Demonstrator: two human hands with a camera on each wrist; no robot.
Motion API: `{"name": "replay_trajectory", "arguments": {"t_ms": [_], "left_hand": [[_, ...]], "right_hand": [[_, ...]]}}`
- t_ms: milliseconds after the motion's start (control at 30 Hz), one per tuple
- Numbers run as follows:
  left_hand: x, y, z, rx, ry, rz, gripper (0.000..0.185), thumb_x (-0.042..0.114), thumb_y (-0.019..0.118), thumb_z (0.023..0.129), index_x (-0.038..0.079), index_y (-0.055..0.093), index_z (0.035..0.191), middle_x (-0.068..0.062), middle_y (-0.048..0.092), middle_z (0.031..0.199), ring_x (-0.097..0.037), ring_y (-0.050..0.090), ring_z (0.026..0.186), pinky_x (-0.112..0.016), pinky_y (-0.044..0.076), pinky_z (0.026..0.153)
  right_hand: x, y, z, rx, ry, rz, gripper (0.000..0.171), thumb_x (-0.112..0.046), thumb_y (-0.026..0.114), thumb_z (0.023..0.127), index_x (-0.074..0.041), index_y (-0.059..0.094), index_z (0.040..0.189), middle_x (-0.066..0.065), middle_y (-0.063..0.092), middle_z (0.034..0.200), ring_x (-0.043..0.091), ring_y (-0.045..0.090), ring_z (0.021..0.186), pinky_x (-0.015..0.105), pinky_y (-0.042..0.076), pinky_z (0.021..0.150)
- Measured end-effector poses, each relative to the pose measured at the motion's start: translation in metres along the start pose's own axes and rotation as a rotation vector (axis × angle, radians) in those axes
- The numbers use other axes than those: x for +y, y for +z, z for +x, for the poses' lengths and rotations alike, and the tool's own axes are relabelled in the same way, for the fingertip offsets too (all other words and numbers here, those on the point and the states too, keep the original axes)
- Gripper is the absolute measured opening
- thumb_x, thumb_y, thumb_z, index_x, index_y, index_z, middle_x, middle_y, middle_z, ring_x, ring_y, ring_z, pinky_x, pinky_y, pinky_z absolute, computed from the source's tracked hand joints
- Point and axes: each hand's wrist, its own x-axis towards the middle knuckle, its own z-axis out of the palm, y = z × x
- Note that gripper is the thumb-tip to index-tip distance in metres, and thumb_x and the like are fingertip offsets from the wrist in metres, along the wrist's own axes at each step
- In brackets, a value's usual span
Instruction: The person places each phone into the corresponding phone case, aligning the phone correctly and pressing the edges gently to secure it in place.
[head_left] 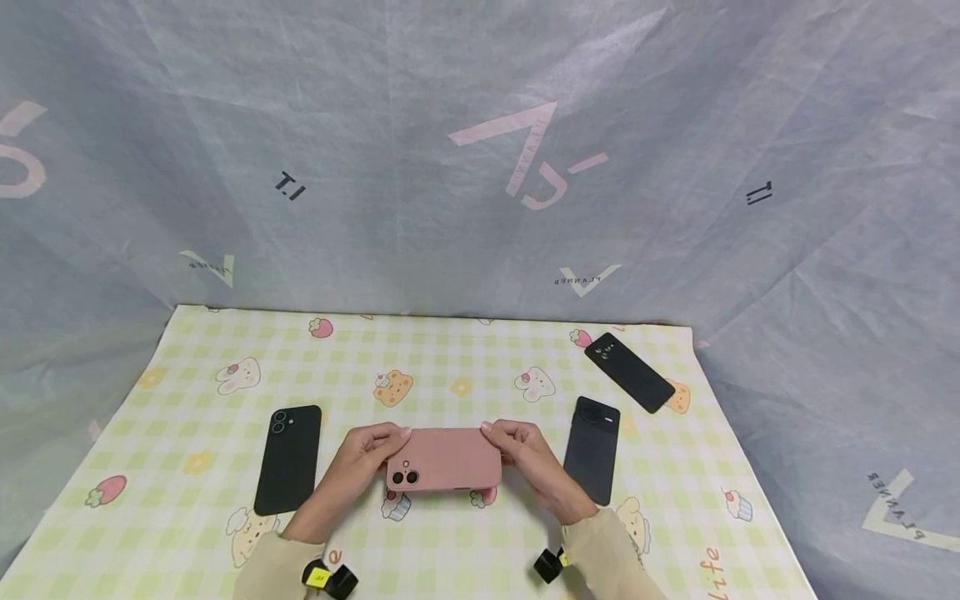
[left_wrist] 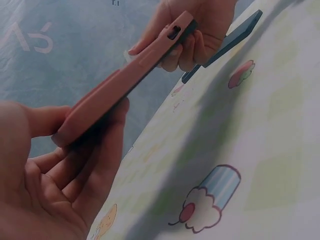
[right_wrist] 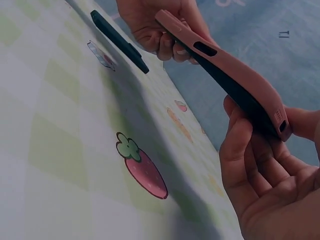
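A pink phone case [head_left: 448, 457] with two camera rings at its left end is held sideways above the table, back face up. My left hand [head_left: 369, 454] pinches its left end, thumb on top and fingers beneath. My right hand [head_left: 527, 457] grips the right end in the same way. A dark phone [right_wrist: 239, 95] shows along the underside of the case in the right wrist view. There the case's pink edge bows upward toward my right hand. In the left wrist view the case [left_wrist: 107, 95] slants, with a cutout near the right hand's end.
A black phone [head_left: 288, 460] with two lenses lies left of my left forearm. Beside my right hand lies a dark grey phone [head_left: 592, 450], and another black phone [head_left: 630, 372] lies farther back at the right. A checked cloth [head_left: 450, 350] covers the table; grey fabric [head_left: 375, 167] hangs behind.
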Motion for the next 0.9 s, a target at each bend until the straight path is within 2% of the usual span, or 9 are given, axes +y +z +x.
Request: {"name": "replay_trajectory", "arguments": {"t_ms": [133, 333, 567, 767, 900], "left_hand": [[-0.0004, -0.0001, 0.0005, -0.014, 0.019, -0.017, 0.034, 0.026, 0.062, 0.112, -0.004, 0.076, 0.106, -0.008, 0.077, 0.08, -0.014, 0.071, 0.077, -0.022, 0.055, 0.082], [-0.0012, -0.0015, 0.0003, -0.035, 0.011, -0.056, 0.037, 0.028, 0.061, 0.112, -0.006, 0.073, 0.105, -0.009, 0.078, 0.081, -0.016, 0.073, 0.075, -0.023, 0.056, 0.084], [-0.0024, -0.0038, -0.0003, -0.055, 0.03, -0.077, 0.036, 0.025, 0.061, 0.112, -0.008, 0.074, 0.107, -0.011, 0.078, 0.083, -0.016, 0.074, 0.077, -0.023, 0.055, 0.088], [-0.0019, -0.0007, 0.0003, -0.035, -0.012, -0.051, 0.037, 0.03, 0.06, 0.112, -0.004, 0.075, 0.11, -0.009, 0.078, 0.086, -0.017, 0.071, 0.084, -0.022, 0.05, 0.094], [-0.0009, 0.0022, 0.0009, -0.021, -0.039, -0.044, 0.039, 0.034, 0.06, 0.112, -0.002, 0.075, 0.111, -0.007, 0.077, 0.085, -0.016, 0.067, 0.086, -0.023, 0.049, 0.092]], "right_hand": [[-0.0004, 0.0003, -0.0004, -0.006, -0.001, -0.003, 0.031, -0.032, 0.065, 0.11, -0.009, 0.075, 0.092, -0.004, 0.069, 0.081, 0.009, 0.064, 0.077, 0.023, 0.054, 0.071], [-0.0011, 0.0007, -0.0008, -0.015, -0.014, -0.007, 0.031, -0.03, 0.063, 0.111, -0.005, 0.078, 0.1, -0.004, 0.073, 0.085, 0.008, 0.066, 0.079, 0.023, 0.056, 0.073], [0.0007, 0.0006, -0.0009, -0.028, -0.026, -0.012, 0.031, -0.03, 0.062, 0.111, -0.005, 0.076, 0.096, -0.004, 0.072, 0.082, 0.008, 0.065, 0.077, 0.023, 0.054, 0.071], [0.0011, 0.0005, -0.001, -0.003, -0.012, -0.015, 0.032, -0.031, 0.063, 0.111, -0.007, 0.075, 0.093, -0.004, 0.071, 0.083, 0.008, 0.065, 0.077, 0.023, 0.055, 0.071], [0.0, -0.0003, -0.0012, 0.016, -0.013, -0.022, 0.031, -0.03, 0.063, 0.111, -0.008, 0.075, 0.093, -0.004, 0.072, 0.083, 0.008, 0.065, 0.077, 0.023, 0.055, 0.07]]}}
